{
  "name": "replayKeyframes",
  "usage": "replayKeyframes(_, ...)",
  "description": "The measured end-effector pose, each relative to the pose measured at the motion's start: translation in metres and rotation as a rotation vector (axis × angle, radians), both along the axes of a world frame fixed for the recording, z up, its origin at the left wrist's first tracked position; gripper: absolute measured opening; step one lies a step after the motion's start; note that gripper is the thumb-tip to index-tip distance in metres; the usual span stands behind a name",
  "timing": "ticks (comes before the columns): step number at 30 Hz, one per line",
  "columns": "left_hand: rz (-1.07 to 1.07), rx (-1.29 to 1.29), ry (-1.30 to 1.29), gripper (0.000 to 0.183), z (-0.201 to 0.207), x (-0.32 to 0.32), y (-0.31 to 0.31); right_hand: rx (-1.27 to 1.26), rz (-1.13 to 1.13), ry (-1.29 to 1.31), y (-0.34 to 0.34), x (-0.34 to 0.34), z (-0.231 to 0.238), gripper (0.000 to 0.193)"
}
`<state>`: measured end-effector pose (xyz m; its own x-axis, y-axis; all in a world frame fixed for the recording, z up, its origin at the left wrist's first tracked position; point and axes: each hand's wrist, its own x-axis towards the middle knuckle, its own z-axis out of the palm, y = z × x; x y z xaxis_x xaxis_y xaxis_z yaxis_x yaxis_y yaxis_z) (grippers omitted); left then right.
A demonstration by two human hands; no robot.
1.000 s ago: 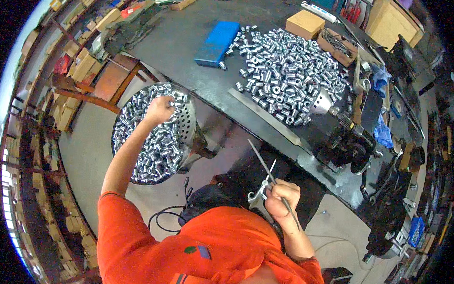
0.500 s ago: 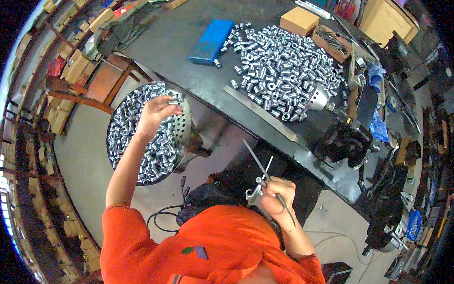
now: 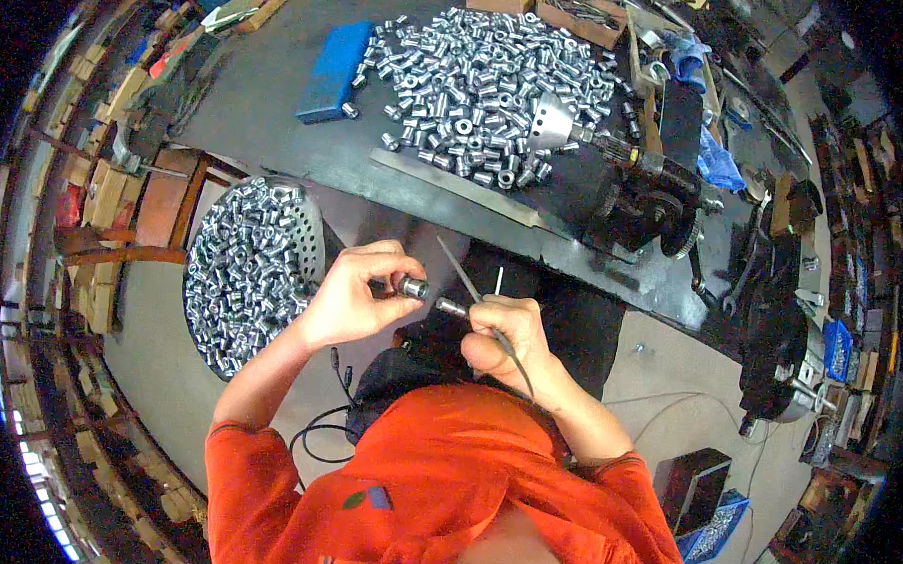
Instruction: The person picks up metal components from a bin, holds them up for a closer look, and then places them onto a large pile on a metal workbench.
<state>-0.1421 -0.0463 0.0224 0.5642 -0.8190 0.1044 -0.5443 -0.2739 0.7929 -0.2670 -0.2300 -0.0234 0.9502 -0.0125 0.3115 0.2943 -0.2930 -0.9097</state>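
Between the thumb and fingers of my left hand (image 3: 356,297) is a short shiny metal bushing (image 3: 413,287), held in front of my body. My right hand (image 3: 512,336) is closed around a thin, tapered dark file (image 3: 459,266), which slants across the fist. From the same fist a small steel pin-like piece (image 3: 452,307) points toward the bushing, with a slight gap between them. How the fingers grip this piece is hidden. At left, a round perforated metal pan (image 3: 311,239) holds many similar bushings (image 3: 243,275).
On the dark workbench (image 3: 249,106) lies a large pile of bushings (image 3: 478,84), beside a blue box (image 3: 336,71) and behind a flat metal bar (image 3: 455,187). A black drill-like machine (image 3: 653,205) stands to the right. A wooden chair (image 3: 176,208) is behind the pan.
My left hand has moved from over the pan toward my right hand, now with a bushing in its fingers. The right hand still grips the file. The view has shifted rightward.
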Motion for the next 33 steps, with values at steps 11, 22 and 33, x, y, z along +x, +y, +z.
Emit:
replayKeyframes(11,-0.263,0.114,-0.527,0.026,-0.004,-0.011,-0.016,-0.082,-0.009,0.137,-0.003,-0.001,-0.009,0.023)
replayKeyframes(22,0.135,0.073,0.014,0.016,-0.026,0.014,-0.014,0.112,-0.034,0.094,-0.013,-0.011,-0.022,0.026)
replayKeyframes(33,0.137,0.167,-0.471,0.024,-0.038,0.015,-0.002,0.157,0.113,-0.069,-0.002,-0.02,0.011,0.027)
